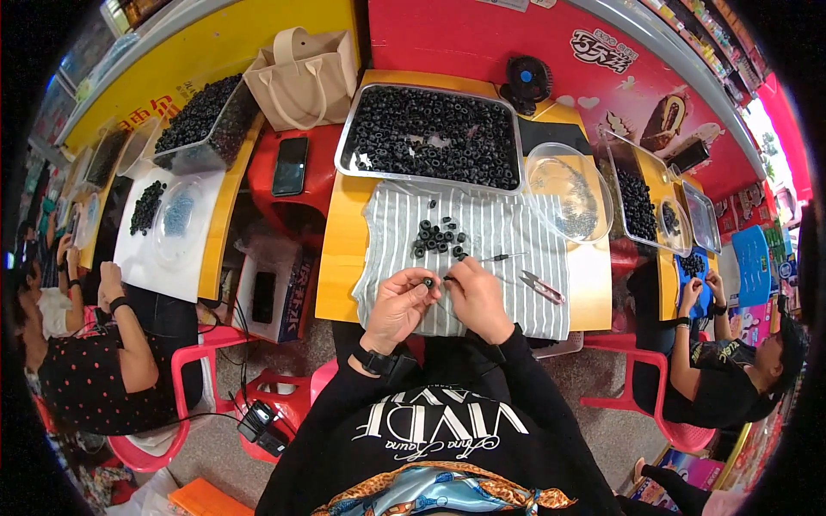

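My left hand (396,303) pinches a small black ring-shaped part (428,282) with a greenish tint at its middle. Close beside it, my right hand (479,299) has its fingertips pressed together; a dark bit shows at them, too small to name. Both hands are over a grey-and-white striped cloth (396,232). Just beyond them lies a loose pile of black ring-shaped parts (439,236). A thin metal pick (501,257) rests on the cloth past my right fingers, and small pointed snips (544,288) lie to the right.
A clear tray (342,159) full of black rings stands at the back. Right of it are a round clear tub (594,232) with thin dark pieces and a black fan (527,82). A phone (290,166) and beige bag (304,82) sit left. People work at both sides.
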A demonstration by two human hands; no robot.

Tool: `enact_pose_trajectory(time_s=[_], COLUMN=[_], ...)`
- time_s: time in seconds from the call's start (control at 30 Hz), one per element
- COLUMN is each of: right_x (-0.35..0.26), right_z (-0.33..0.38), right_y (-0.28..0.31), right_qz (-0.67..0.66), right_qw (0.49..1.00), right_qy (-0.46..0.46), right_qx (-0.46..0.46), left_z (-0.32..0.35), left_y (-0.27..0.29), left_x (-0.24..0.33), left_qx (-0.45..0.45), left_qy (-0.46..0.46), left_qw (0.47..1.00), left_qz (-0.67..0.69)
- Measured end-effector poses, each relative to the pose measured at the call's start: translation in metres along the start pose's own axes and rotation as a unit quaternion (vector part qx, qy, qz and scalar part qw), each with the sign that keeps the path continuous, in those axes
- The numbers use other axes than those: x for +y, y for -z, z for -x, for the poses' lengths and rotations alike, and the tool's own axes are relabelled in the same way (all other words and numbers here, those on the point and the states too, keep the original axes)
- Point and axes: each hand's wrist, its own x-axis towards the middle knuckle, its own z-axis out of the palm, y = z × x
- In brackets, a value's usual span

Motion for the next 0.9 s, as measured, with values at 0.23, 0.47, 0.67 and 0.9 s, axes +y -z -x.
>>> enact_pose_trajectory(time_s=[0.23,0.47,0.67,0.9], right_x=[-0.018,-0.017,-0.023,-0.019], right_z=[0.015,0.023,0.02,0.021], right_y=[0.03,0.024,0.021,0.017], right_qz=[-0.47,-0.516,-0.516,-0.458], right_qw=[0.858,0.827,0.834,0.88], right_qy=[-0.203,-0.218,-0.19,-0.123], right_qx=[-0.048,-0.038,-0.035,-0.025], left_z=[0.003,0.002,0.003,0.002], left_y=[0.001,0.002,-0.003,-0.008], left_x=[-0.001,-0.003,0.0,0.0], left_qx=[0.021,0.001,-0.023,-0.026], left_qy=[0.022,0.019,0.015,-0.001], left_qw=[0.997,0.995,0.992,0.985], left_qz=[-0.076,-0.102,-0.124,-0.168])
